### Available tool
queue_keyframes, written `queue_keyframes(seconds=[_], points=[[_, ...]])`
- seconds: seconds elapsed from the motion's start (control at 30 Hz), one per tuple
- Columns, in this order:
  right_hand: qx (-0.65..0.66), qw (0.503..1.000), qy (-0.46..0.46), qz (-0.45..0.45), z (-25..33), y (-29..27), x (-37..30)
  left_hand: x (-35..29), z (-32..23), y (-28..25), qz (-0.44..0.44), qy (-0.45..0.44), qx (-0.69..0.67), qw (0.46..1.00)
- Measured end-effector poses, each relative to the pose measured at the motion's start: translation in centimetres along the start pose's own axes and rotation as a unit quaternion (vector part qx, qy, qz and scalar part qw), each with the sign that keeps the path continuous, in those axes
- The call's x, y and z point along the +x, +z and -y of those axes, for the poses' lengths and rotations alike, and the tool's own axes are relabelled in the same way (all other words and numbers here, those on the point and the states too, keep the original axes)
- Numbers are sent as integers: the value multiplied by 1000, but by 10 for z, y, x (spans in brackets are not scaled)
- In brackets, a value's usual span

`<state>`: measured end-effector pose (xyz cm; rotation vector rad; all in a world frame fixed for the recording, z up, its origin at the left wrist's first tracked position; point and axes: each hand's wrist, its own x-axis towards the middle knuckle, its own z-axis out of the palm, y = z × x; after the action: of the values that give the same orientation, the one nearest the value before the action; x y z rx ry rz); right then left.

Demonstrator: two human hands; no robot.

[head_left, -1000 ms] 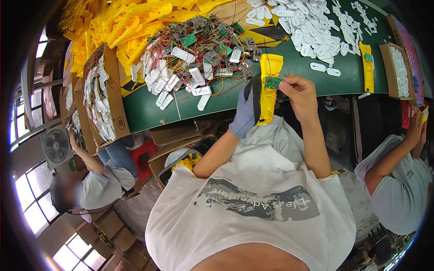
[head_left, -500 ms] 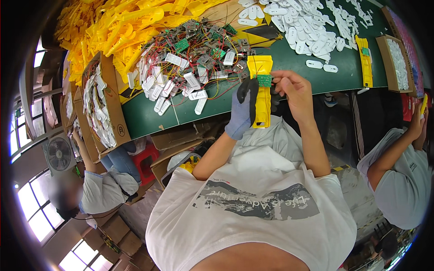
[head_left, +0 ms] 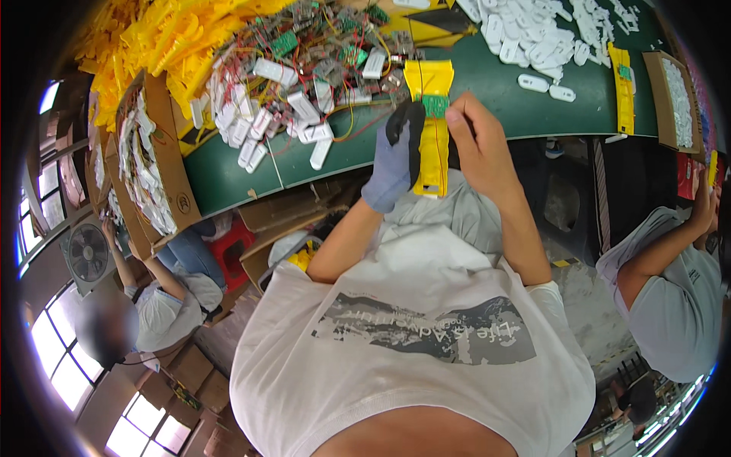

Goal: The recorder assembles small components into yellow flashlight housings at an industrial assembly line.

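Observation:
My left hand (head_left: 396,156), in a blue-grey glove with dark finger parts, is closed around the left side of a long yellow plastic housing (head_left: 433,156). The housing stands lengthwise in front of me, its far end over the table edge. Across its upper middle lies a small green circuit board (head_left: 435,106), with a thin dark wire rising near it. My bare right hand (head_left: 486,145) is closed at the board's right edge, fingers curled and thumb bent. What its fingertips grip is hidden.
Beyond my hands, wired modules and white cases (head_left: 304,107) are heaped on the green table (head_left: 228,175). Yellow parts (head_left: 167,46) pile up far left, white oval covers (head_left: 533,46) far right. Boxes (head_left: 156,167) stand at both sides. Co-workers sit left (head_left: 179,305) and right (head_left: 670,282).
My right hand's fingers have curled in more at the board's right edge. The left hand keeps its hold on the housing. The whole view has shifted slightly, the table sitting higher in it.

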<state>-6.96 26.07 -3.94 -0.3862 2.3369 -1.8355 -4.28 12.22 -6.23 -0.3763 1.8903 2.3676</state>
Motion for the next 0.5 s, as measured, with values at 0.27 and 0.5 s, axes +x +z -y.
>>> queue_keyframes(seconds=[0.27,0.5], points=[[68,996,46,-36,-1,6,-3,-6,-10,7,46,30,-34,998],[37,997,48,-39,4,-15,-12,-12,-18,9,101,-17,-160,982]])
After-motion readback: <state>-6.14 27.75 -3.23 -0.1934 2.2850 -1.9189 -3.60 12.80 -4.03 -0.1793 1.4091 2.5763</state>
